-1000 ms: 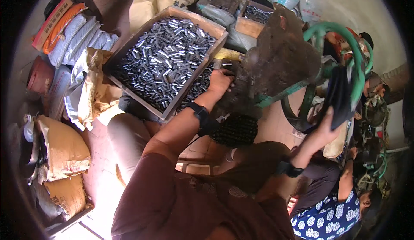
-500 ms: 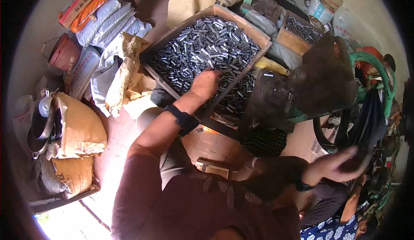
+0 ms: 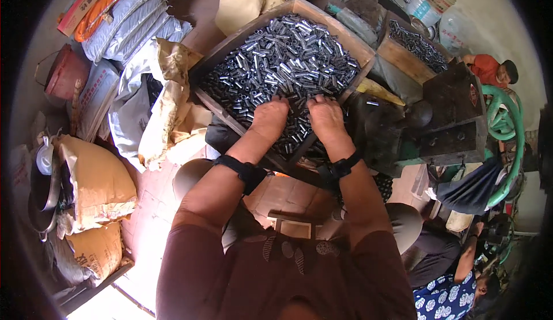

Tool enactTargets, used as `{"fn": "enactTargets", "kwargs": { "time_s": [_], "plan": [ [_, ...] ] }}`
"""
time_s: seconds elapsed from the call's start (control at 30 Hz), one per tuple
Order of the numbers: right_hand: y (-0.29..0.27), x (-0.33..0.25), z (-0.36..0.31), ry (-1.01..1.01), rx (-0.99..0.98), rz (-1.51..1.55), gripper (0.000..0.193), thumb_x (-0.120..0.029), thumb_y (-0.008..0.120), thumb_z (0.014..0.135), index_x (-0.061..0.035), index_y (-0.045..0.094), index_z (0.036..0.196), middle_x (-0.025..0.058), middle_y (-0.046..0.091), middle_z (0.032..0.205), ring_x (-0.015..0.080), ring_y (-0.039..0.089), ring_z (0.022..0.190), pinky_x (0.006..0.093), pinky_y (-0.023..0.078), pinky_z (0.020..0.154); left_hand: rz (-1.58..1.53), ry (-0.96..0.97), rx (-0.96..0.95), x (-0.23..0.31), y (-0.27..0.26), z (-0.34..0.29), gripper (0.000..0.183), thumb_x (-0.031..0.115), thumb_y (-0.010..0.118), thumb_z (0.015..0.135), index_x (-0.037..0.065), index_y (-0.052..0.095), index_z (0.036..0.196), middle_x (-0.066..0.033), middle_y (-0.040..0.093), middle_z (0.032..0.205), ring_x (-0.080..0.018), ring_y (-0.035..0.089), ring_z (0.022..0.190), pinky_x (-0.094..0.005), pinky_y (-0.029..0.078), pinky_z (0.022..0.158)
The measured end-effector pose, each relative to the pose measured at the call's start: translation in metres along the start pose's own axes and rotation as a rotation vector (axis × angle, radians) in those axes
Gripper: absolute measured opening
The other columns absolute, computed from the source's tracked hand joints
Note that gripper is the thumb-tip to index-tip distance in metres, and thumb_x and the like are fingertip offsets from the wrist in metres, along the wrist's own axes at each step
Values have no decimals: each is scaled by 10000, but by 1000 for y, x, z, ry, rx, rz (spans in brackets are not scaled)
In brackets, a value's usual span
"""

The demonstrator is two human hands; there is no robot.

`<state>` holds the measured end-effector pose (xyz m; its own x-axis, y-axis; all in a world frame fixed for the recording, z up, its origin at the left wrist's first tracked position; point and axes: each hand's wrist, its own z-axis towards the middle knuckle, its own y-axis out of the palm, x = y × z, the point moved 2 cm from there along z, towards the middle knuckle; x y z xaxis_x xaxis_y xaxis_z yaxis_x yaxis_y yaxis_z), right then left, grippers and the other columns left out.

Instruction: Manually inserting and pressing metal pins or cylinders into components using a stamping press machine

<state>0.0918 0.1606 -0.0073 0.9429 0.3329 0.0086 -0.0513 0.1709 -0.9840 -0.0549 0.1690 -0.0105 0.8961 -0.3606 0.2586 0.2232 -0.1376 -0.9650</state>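
A wooden box (image 3: pixel 344 39) full of short, shiny metal tubes (image 3: pixel 282 61) stands in front of me, slightly tilted in view. My left hand (image 3: pixel 269 118) is in its near part, fingers bent down and closed among the tubes. Beside it, a small gap away, my right hand (image 3: pixel 327 118) also dips into the pile with curled fingers. The fingertips of both hands are sunk among the tubes, so the exact pieces under them are hidden. A dark strap sits on each wrist.
At right stands a dark machine (image 3: pixel 455 118) with a green wheel (image 3: pixel 518 141). Behind it is a smaller tube box (image 3: pixel 397 61). Sacks (image 3: pixel 132 26) and a red bucket (image 3: pixel 68 75) line the left. A person in red (image 3: pixel 489 69) and one in patterned blue (image 3: pixel 449 294) are at right.
My right hand has come from beside the machine at right into the box. My left hand stays among the tubes. The green wheel and the dark cloth near it have shifted.
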Motion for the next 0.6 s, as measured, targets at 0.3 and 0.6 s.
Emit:
{"fn": "enactTargets", "kwargs": {
  "time_s": [0.3, 0.6],
  "plan": [
    [-17, -2, -12, 385, 158, 749, 218, -113, 628, 736, -23, 552, 919, 173, 598, 894, 296, 594, 826, 356, 471, 727, -85, -70, 41, -7, 12, 3, 236, 2, 554, 685, 27, 533, 918, -163, 585, 907, -284, 605, 829, -347, 499, 706],
    [-17, 15, -62, 700, 177, 1480, 186, -49, 552, 824, 15, 561, 999, 95, 617, 823, 141, 627, 638, 222, 470, 491, -172, -288, -99, -5, 3, -1, 163, 43, 529, 716, 34, 587, 868, -181, 610, 878, -297, 604, 850, -363, 498, 711]
  ]
}}
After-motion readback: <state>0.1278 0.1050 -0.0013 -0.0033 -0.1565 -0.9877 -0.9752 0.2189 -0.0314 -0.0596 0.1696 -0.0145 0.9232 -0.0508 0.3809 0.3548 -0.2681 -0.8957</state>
